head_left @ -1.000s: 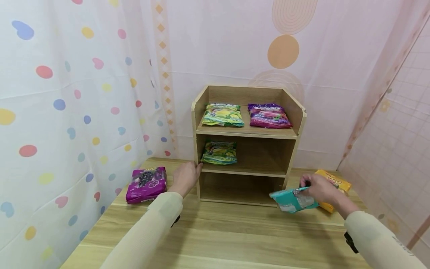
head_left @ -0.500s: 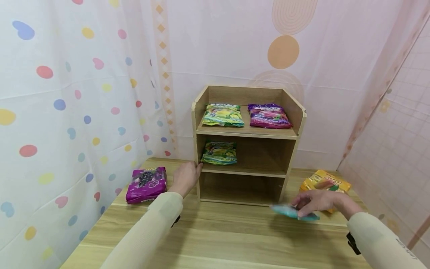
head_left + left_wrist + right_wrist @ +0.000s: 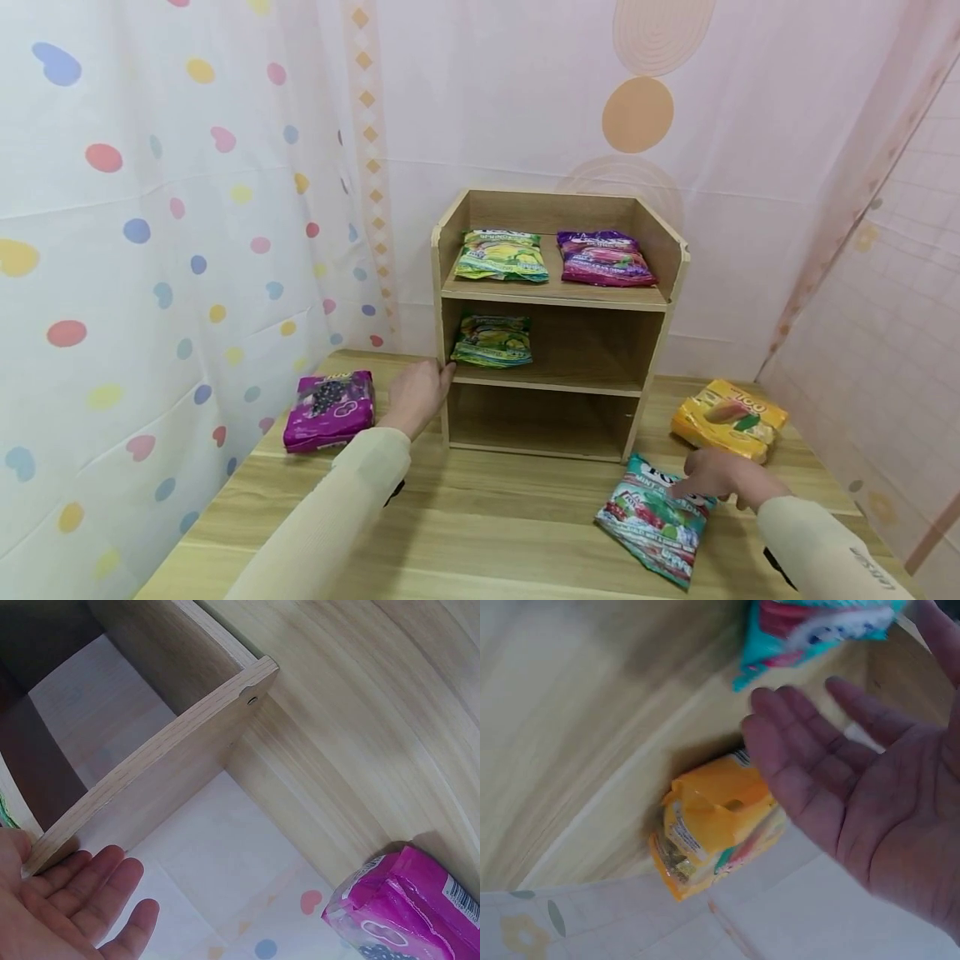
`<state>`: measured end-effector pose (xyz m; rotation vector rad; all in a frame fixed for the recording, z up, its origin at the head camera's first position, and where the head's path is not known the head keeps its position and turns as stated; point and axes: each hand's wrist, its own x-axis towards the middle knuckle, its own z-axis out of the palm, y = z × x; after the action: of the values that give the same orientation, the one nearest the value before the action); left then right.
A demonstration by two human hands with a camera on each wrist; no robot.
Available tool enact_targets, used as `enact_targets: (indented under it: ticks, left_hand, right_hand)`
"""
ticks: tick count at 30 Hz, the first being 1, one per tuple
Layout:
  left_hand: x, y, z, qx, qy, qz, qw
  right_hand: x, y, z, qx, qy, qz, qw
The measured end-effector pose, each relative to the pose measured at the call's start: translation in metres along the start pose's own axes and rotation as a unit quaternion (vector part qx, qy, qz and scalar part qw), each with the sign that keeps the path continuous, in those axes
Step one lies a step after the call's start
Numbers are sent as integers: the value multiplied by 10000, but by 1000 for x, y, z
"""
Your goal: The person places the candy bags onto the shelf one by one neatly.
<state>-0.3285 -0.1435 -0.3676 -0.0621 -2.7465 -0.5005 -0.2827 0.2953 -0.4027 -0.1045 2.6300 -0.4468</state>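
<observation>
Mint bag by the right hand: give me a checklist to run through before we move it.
1. Mint bag printed side up: ok, its front shows in the head view.
2. Mint bag squared to the shelf unit: not ok, it lies askew.
3. Right grip secure on the bag: cannot tell; it overlaps a corner in the head view but looks open in the right wrist view.
4. Left grip at the shelf unit: ok, holding its side edge.
5. Yellow bag apart from the mint bag: ok, table shows between them.
</observation>
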Motion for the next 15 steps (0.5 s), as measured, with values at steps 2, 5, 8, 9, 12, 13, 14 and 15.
enact_targets:
  ticks: [2,5,8,9,12,13,14,15]
  left_hand:
    - [0,0,0,-15,25,16,10000]
    - [0,0,0,-40,33,34,10000]
    - [0,0,0,-31,19,19,10000]
    - [1,0,0,-25,14,10,10000]
    - [1,-1,0,-29,11,-14,10000]
    - [1,-1,0,-32,10,-19,10000]
    - [1,-1,0,-32,6,-21,10000]
    - [1,-1,0,-42,-5,-28,10000]
  right_hand:
    - [13,10,10,-105,-74,224,9997]
    - [28,22,21,-338,-83,159,9993]
    - [31,24,24,-452,-9,-6,9990]
    - [30,23,25,-490,34,-104,9987]
    - [21,13,23,-432,212,-195,9987]
    - [17,10,22,-409,313,-212,9984]
    - [13,7,22,-396,444,-236,9980]
    - [9,5,22,-429,591,-288,9969]
